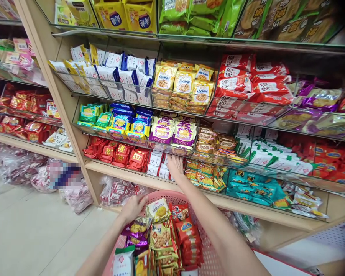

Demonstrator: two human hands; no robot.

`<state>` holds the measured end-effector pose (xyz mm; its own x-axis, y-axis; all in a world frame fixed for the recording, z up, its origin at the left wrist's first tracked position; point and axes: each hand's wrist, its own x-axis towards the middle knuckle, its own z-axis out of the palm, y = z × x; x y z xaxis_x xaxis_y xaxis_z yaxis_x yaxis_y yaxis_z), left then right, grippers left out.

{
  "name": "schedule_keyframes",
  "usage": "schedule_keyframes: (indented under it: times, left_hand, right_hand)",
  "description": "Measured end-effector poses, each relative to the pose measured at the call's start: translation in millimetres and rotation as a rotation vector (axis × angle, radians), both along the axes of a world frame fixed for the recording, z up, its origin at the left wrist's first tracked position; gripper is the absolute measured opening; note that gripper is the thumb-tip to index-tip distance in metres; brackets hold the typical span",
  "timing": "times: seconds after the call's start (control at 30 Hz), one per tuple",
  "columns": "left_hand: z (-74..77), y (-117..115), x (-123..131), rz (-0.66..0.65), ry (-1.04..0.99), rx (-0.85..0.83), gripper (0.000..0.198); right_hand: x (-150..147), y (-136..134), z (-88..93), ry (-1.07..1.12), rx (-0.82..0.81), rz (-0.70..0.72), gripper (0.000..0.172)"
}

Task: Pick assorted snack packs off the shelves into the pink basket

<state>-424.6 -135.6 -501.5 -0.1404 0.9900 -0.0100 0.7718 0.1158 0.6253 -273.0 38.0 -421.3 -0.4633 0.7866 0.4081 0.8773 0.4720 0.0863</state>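
A pink plastic basket [155,194] full of wrapped snack packets stands below me, in front of the shelves. My left hand [134,209] is closed on its far left rim. In the bottom shelf row, my right hand [175,167] reaches in among small white-and-red packets [155,161], its fingers stretched out and their tips partly hidden. Within the basket lie a cream biscuit packet [158,210], gold walnut-cookie packets [161,234], purple packets [136,232], red packets [189,237] and a white-and-green packet [123,262].
Red packets [115,153] lie left of my right hand, gold ones [205,174] and teal ones [253,188] to its right. Purple soda biscuits [172,130] sit just above, behind a clear shelf lip. Plastic bags of packets [117,191] rest beneath the bottom shelf.
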Motion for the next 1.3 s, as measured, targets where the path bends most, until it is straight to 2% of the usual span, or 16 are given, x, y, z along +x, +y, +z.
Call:
schedule_keyframes:
  times: [0.17, 0.43, 0.63, 0.83, 0.97, 1.03, 1.1, 1.2, 1.3]
  left_hand:
    - [-0.9, 0.8, 0.2, -0.001, -0.003, 0.008, 0.046]
    - [3.8, -0.6, 2.7, -0.005, 0.005, 0.008, 0.043]
    - [7.6, -2.0, 3.5, -0.001, 0.023, 0.0, 0.043]
    - [4.8, -0.6, 0.1, 0.0, 0.03, -0.007, 0.044]
    - [5.6, 0.1, -1.0, -0.015, 0.014, -0.005, 0.045]
    - [7.4, 0.5, -0.3, -0.026, 0.018, -0.005, 0.046]
    - [8.7, 1.1, 0.7, -0.028, 0.01, -0.018, 0.047]
    - [8.3, 2.9, 1.4, -0.019, -0.002, -0.035, 0.048]
    - [6.2, 4.5, 1.2, -0.03, 0.009, -0.029, 0.051]
  right_hand:
    - [3.3, -3.8, -6.4, 0.025, 0.08, 0.051, 0.038]
    - [4.7, -10.7, -9.0, 0.045, 0.163, 0.056, 0.037]
    - [5.4, -17.0, -8.2, 0.028, 0.157, 0.085, 0.026]
    - [17.4, -36.5, 6.9, 0.007, 0.149, 0.179, 0.027]
    - [54.8, -75.3, 23.6, 0.172, 0.117, 0.336, 0.027]
    - [81.8, -104.3, 28.8, 0.38, 0.006, 0.366, 0.024]
    - [110.5, -135.9, 27.9, 0.661, -0.204, 0.317, 0.026]
    - [150.7, -179.4, 12.1, 1.045, -0.717, 0.189, 0.039]
    - [181.8, -211.3, -14.1, 1.159, -1.175, 0.148, 0.041]
